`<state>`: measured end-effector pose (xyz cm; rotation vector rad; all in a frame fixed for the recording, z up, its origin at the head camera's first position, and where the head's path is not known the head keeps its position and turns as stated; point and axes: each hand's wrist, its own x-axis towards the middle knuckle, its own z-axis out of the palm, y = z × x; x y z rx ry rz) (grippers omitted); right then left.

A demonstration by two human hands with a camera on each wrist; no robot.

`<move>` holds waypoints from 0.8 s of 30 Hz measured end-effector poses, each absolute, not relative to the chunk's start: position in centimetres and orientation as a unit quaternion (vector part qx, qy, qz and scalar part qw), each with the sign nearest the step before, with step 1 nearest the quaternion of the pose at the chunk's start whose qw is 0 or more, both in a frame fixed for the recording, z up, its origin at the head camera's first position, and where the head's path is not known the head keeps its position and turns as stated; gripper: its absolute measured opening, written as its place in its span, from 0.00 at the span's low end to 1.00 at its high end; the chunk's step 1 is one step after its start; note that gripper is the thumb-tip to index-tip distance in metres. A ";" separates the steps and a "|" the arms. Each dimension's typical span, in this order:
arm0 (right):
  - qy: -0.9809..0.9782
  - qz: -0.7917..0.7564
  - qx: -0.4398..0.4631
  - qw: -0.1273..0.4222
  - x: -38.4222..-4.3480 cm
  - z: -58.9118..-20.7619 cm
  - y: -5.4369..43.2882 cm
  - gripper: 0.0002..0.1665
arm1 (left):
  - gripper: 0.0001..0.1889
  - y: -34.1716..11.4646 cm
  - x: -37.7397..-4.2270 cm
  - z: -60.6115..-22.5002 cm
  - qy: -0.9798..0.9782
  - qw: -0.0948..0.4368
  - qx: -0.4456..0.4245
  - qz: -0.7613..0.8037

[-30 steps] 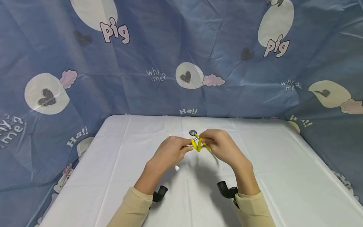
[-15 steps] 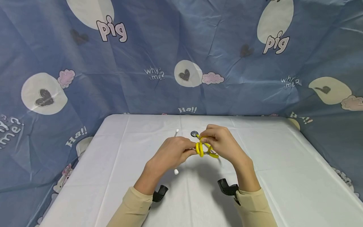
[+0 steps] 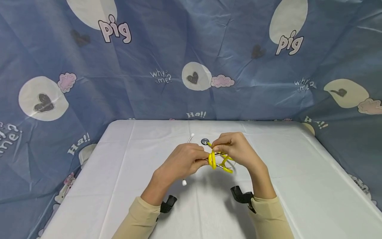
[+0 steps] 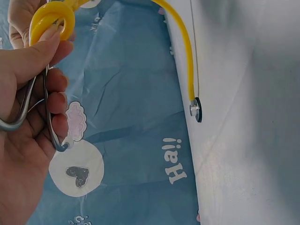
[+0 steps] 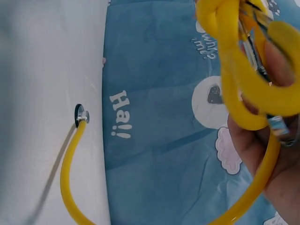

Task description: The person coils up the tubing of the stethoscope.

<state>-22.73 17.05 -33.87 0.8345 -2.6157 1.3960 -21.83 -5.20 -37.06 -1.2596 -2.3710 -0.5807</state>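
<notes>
A yellow stethoscope is held above the table between both hands, its tubing coiled round the metal ear tubes. My left hand grips the metal ear tubes, with the thumb against the yellow coil. White ear tips stick out on either side of that hand. Pinched in the fingers of my right hand is the yellow tubing, just right of the coil. The round dark-rimmed chest piece hangs from the free end of the tube, beyond the hands.
A white cloth covers the table. Behind it and along its sides hangs a blue printed sheet. Black camera mounts are strapped to both wrists.
The yellow loop has drawn closer round the ear tubes. Both hands have shifted slightly right with the stethoscope, and its ear tubes have tilted.
</notes>
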 end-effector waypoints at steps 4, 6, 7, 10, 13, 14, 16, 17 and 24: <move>-0.840 0.481 0.251 0.003 -22.8 -33.9 17.5 0.03 | 0.08 -5.1 -21.7 -36.9 -0.840 0.203 -0.457 -0.211; -0.834 0.496 0.243 -0.010 -22.9 -33.9 17.7 0.03 | 0.07 -5.1 -21.6 -36.7 -0.838 0.205 -0.460 -0.212; -0.831 0.501 0.241 -0.014 -22.9 -34.0 17.7 0.03 | 0.07 -5.1 -21.6 -36.6 -0.836 0.207 -0.461 -0.214; -0.824 0.514 0.238 -0.024 -23.0 -34.1 17.9 0.05 | 0.05 -5.1 -21.5 -36.4 -0.833 0.208 -0.463 -0.220; -0.820 0.519 0.238 -0.033 -23.1 -34.3 18.1 0.05 | 0.04 -5.2 -21.4 -36.3 -0.830 0.203 -0.465 -0.231; -0.819 0.521 0.238 -0.037 -23.2 -34.4 18.2 0.05 | 0.04 -5.2 -21.3 -36.2 -0.829 0.199 -0.467 -0.235; -0.814 0.528 0.239 -0.048 -23.3 -34.7 18.5 0.06 | 0.02 -5.2 -21.2 -36.1 -0.825 0.190 -0.471 -0.247; -0.809 0.535 0.238 -0.056 -23.4 -34.8 18.6 0.07 | 0.02 -5.3 -21.2 -36.1 -0.823 0.186 -0.473 -0.252; -0.777 0.574 0.239 -0.096 -24.0 -35.9 19.0 0.12 | 0.05 -5.4 -21.1 -35.9 -0.815 0.159 -0.478 -0.288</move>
